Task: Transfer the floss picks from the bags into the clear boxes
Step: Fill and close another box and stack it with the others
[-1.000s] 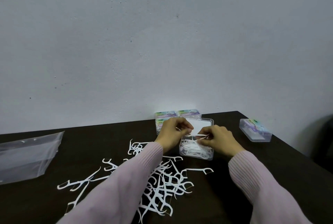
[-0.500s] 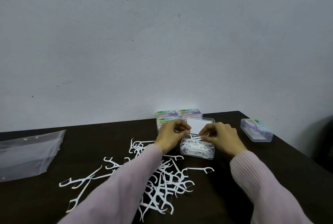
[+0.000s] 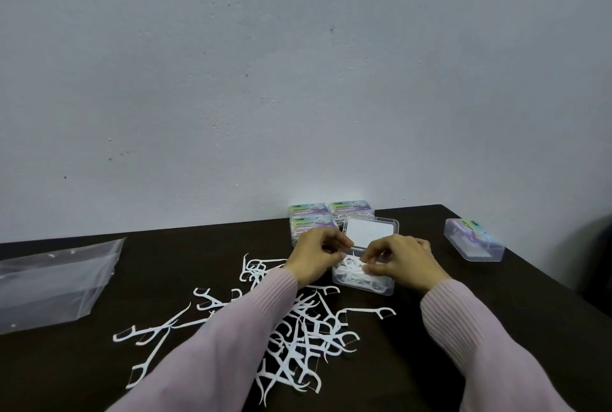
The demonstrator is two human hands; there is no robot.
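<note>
An open clear box stands on the dark table, its lid tipped up behind it and white floss picks heaped inside. My left hand is at the box's left rim with its fingers curled. My right hand reaches over the box from the right. The fingertips of both hands pinch floss picks low inside the box. Many loose floss picks lie scattered in front of the box, partly under my left sleeve.
A flat clear plastic bag lies at the far left. Three closed labelled boxes are grouped against the wall behind the open one. One more closed box sits at the right, close to the table's edge.
Both hands have sunk from above the box down into it, carrying the pick held between them. The fingertips have come closer together.
</note>
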